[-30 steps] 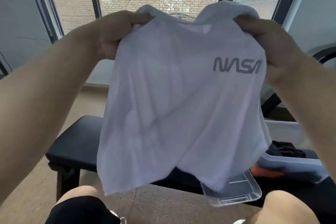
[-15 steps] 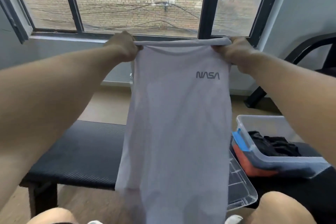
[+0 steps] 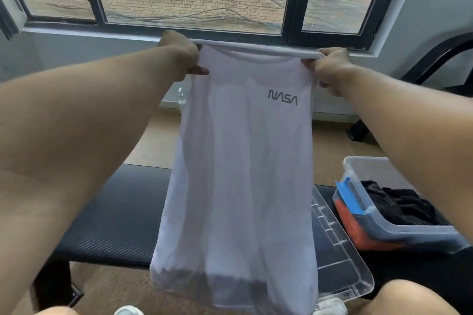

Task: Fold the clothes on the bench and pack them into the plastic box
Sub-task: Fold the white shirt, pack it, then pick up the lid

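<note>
Both hands grip white tee (image 3: 238, 174) — left hand (image 3: 180, 56), right hand (image 3: 330, 69)

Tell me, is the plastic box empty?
No, the plastic box already holds dark clothes with something orange under them.

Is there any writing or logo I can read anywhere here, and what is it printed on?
"NASA": grey letters on the chest of the white T-shirt, which both hands hold up by its top edge.
No other text is readable; the plastic box and its clear lid show none.
</note>
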Demonstrator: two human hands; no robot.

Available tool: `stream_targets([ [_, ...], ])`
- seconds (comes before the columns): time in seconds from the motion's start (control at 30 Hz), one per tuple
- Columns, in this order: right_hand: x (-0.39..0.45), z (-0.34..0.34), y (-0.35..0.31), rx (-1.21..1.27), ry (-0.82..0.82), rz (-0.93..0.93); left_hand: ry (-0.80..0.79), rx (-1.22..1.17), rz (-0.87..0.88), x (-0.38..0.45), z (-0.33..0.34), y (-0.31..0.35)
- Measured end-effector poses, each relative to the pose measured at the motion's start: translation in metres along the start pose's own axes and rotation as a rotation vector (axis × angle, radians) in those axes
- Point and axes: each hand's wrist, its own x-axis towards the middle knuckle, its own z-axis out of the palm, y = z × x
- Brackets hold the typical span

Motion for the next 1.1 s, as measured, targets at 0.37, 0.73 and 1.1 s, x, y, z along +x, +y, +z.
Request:
stream_targets([
  [0.37,0.009,0.032,0.056,-0.028,-0.027,-0.147,-0.223,0.110,0.296,0.026,0.015,-0.076],
  [0.73,-0.124,0.042,0.146,-0.397,-0.355,-0.219,-0.613,0.768,0.266,-0.065,-0.053,-0.213],
  [1.1,-0.229,0.000,0.125,-0.521,-0.739,-0.245,-0.912,0.928,0.318,-0.124,-0.137,-0.228],
])
